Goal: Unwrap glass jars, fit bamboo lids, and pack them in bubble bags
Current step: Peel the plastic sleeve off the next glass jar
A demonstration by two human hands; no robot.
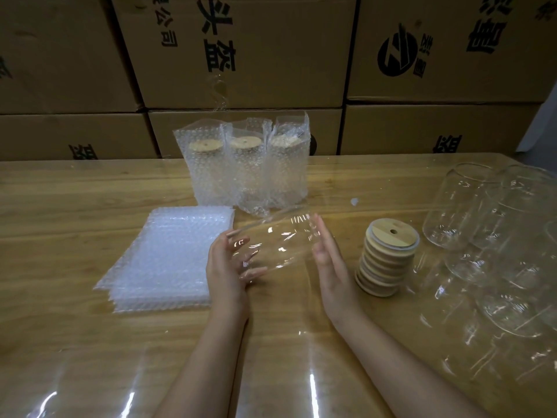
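Jar (280, 245) lies on its side in the air just above the table (75, 200), held between both hands. Its long axis runs left to right, with the right end tipped slightly up and away. I cannot tell which end is the mouth. The left hand (224, 263) cups the left end, fingers curled round the glass. The right hand (327, 257) presses flat on the right end, fingers straight and together.

Flat bags (168, 257) are stacked to the left, lids (387, 260) to the right, and more bare jars (488, 236) crowd the right edge. Three bagged jars (250, 167) stand upright behind. Clear film (150, 372) covers the near wooden tabletop. Printed cartons (256, 55) wall the back.
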